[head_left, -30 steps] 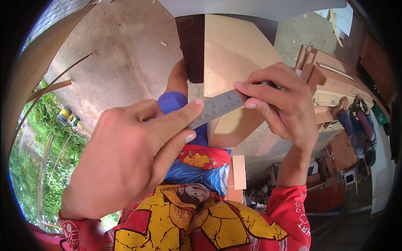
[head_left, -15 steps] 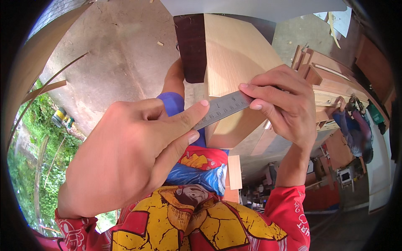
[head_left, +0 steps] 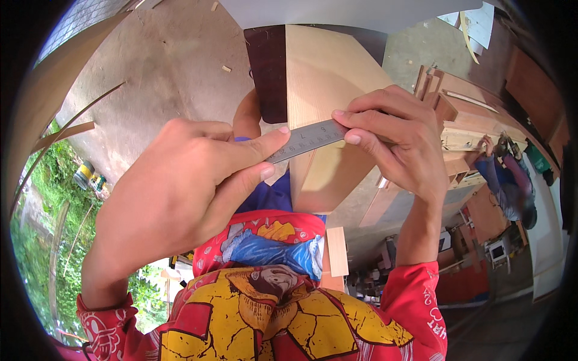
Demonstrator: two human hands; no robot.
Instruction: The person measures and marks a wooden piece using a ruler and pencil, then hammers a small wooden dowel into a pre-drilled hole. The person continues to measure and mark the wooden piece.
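Note:
A grey metal ruler (head_left: 306, 140) is held up in front of me, slanting upward to the right, with its markings facing me. My left hand (head_left: 186, 177) pinches its lower left end between thumb and forefinger. At the other end, the thumb and fingers of my right hand (head_left: 400, 138) close on it. Both tips of the ruler are hidden by my fingers. Beneath the ruler is a pale wood-grain box-like piece (head_left: 331, 78), apart from it as far as I can judge. A dark red-brown panel (head_left: 267, 72) stands along that piece's left side.
Stacked wooden boards and frames (head_left: 466, 120) fill the right side, where another person (head_left: 512, 186) is at work. A white panel (head_left: 361, 15) crosses the top. Thin wood scraps lie on the concrete floor (head_left: 162, 66). Green plants (head_left: 45, 240) grow at the left.
Both hands and the ruler have shifted slightly up and to the left in view. Both pinches on the ruler continue. The pale piece also appears a little further left.

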